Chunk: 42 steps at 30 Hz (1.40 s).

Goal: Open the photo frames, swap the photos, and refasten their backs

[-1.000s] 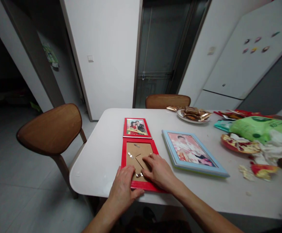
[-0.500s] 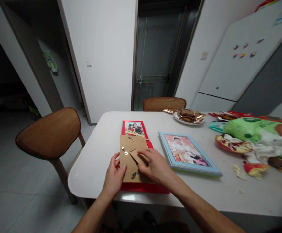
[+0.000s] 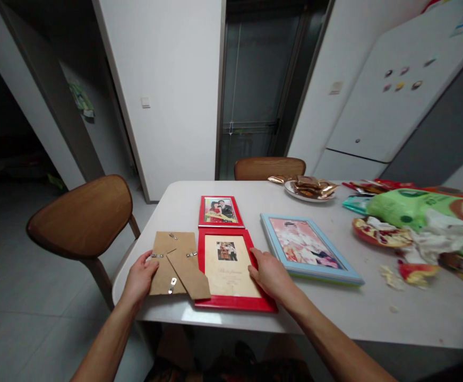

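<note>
Lower middle of view, on the counter [image 3: 176,212]: board [image 3: 162,276], clips up, just left of the red frame [image 3: 237,303], its stand leg [image 3: 189,276] overlapping that frame's left rim. Left grip [image 3: 140,277] closed on the board's left edge; board lies rightward from it, long axis running up the view. Left hand clearly the nearer. Right grip [image 3: 269,273] at the red frame's right rim; whether pinching or merely resting, I cannot tell. Sheet [image 3: 227,281] face up in the red frame. Blue frame [image 3: 273,244] farther right.
</note>
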{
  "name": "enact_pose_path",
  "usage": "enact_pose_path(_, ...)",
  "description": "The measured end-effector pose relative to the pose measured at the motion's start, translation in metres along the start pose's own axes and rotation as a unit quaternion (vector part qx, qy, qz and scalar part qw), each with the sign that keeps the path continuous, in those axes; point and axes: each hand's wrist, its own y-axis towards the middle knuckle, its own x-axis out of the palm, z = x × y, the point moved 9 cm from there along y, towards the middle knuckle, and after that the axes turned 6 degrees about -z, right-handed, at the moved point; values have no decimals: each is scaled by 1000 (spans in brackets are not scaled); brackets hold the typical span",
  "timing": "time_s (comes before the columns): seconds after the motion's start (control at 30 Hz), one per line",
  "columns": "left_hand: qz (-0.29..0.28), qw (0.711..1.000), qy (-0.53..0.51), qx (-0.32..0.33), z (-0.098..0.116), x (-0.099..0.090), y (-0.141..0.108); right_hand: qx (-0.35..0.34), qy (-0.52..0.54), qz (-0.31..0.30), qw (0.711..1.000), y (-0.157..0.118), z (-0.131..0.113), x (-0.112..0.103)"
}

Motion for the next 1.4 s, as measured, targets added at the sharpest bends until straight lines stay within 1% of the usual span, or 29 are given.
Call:
enact_pose_path(0.1, 0, 991, 129, 36, 4, -1, 7, 7, 17, 13, 1000, 3, 2, -1)
enact_pose_path(0.17, -2, 972, 227, 62, 10, 0, 10, 19, 50, 26, 998, 6, 7, -5)
enact_pose_path(0.23, 4, 944, 319, 79, 16, 1, 12, 33, 119, 33, 992, 6, 14, -9)
enact_pose_path(0.3, 11, 916, 393, 81, 19, 0, 13, 39, 242, 17, 969, 5, 19, -9)
enact_pose_path(0.33, 15, 902, 424, 76, 20, -1, 13, 41, 319, -1, 947, 3, 19, -6)
enact_pose_path(0.37, 18, 889, 452, 69, 21, -1, 13, 45, 399, -23, 915, 1, 18, -4)
enact_pose_path(0.43, 36, 863, 499, 71, 26, 1, 10, 61, 537, -64, 839, -5, 14, 1)
enact_pose_path(0.47, 49, 851, 515, 86, 32, 5, 6, 71, 586, -77, 804, -8, 11, 2)
enact_pose_path(0.5, 59, 844, 521, 112, 39, 12, 1, 80, 622, -85, 774, -11, 9, 2)
enact_pose_path(0.53, 60, 843, 514, 146, 46, 24, -6, 85, 647, -88, 753, -13, 6, 0)
enact_pose_path(0.57, 54, 846, 498, 182, 52, 38, -15, 86, 664, -87, 737, -14, 4, -2)
enact_pose_path(0.6, 29, 857, 468, 214, 57, 56, -24, 84, 676, -85, 727, -14, 2, -4)
enact_pose_path(0.67, -43, 872, 411, 263, 62, 98, -45, 76, 688, -79, 717, -14, -2, -8)
enact_pose_path(0.73, -119, 867, 376, 306, 65, 143, -67, 68, 688, -70, 720, -13, -4, -13)
enact_pose_path(0.77, -151, 856, 365, 334, 68, 164, -79, 66, 682, -64, 726, -13, -5, -15)
enact_pose_path(0.8, -169, 844, 355, 364, 72, 180, -89, 66, 675, -57, 733, -12, -4, -17)
enact_pose_path(0.83, -178, 833, 352, 388, 76, 192, -97, 66, 666, -51, 741, -12, -4, -19)
enact_pose_path(0.87, -181, 823, 350, 408, 81, 200, -103, 64, 657, -47, 750, -12, -4, -21)
enact_pose_path(0.9, -177, 816, 349, 425, 86, 203, -106, 60, 645, -44, 761, -11, -4, -23)
enact_pose_path(0.93, -166, 813, 348, 436, 91, 201, -107, 56, 626, -41, 777, -10, -3, -25)
enact_pose_path(0.97, -147, 816, 345, 441, 96, 195, -106, 53, 595, -37, 801, -8, -1, -26)
enact_pose_path(1.0, -121, 824, 339, 438, 102, 185, -102, 51, 549, -31, 834, -6, 2, -27)
enact_pose_path(1.07, -48, 854, 316, 411, 109, 153, -90, 52, 410, -11, 911, -1, 9, -28)
enact_pose_path(1.1, -10, 874, 300, 383, 109, 133, -82, 50, 329, 1, 943, 1, 12, -28)
enact_pose_path(1.13, 24, 893, 281, 350, 106, 113, -74, 44, 254, 13, 966, 3, 14, -27)
enact_pose_path(1.2, 63, 929, 240, 274, 92, 76, -57, 23, 141, 32, 989, 6, 13, -23)
enact_pose_path(1.27, 82, 947, 217, 221, 74, 48, -45, 1, 76, 33, 997, 7, 9, -17)
enact_pose_path(1.33, 88, 951, 229, 186, 57, 30, -38, -15, 33, 23, 999, 7, 4, -10)
enact_pose_path(1.4, 81, 946, 269, 160, 42, 21, -35, -20, -1, 11, 1000, 7, 0, -5)
